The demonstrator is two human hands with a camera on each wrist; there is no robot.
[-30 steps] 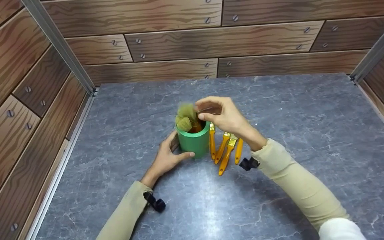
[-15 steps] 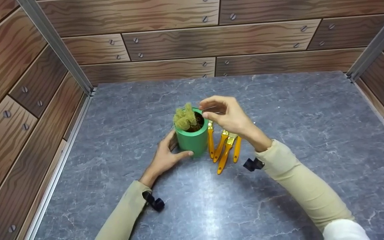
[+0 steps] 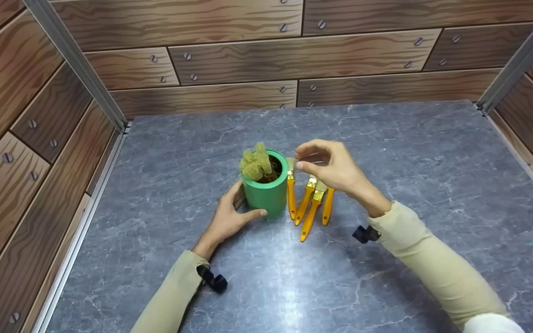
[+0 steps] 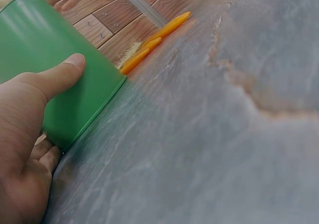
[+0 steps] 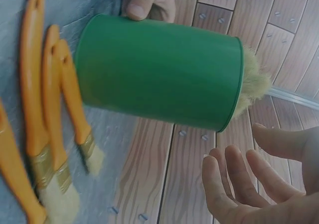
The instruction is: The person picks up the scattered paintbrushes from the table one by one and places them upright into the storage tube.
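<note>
A green cylindrical cup (image 3: 266, 201) stands upright on the table, with several paintbrushes inside, their pale bristles (image 3: 254, 164) poking over the rim on its left. My left hand (image 3: 230, 216) holds the cup low on its left side; in the left wrist view the thumb (image 4: 70, 72) lies along the near wall and the fingers reach behind. Just right of the rim hovers my right hand (image 3: 333, 167), fingers bent loosely and apart with nothing between them. Several orange-handled paintbrushes (image 3: 310, 221) lie on the table right of the cup, partly under that hand in the head view.
The grey marbled table (image 3: 178, 157) is bounded by wood-patterned walls (image 3: 234, 55) at the back and both sides. Metal posts (image 3: 81, 69) stand at the back corners. Black wrist mounts (image 3: 213, 280) sit on both sleeves.
A paintbrush at my right hand has dropped into the cup, beside the others. The right hand has let go and drawn off to the right. My left hand keeps its hold.
</note>
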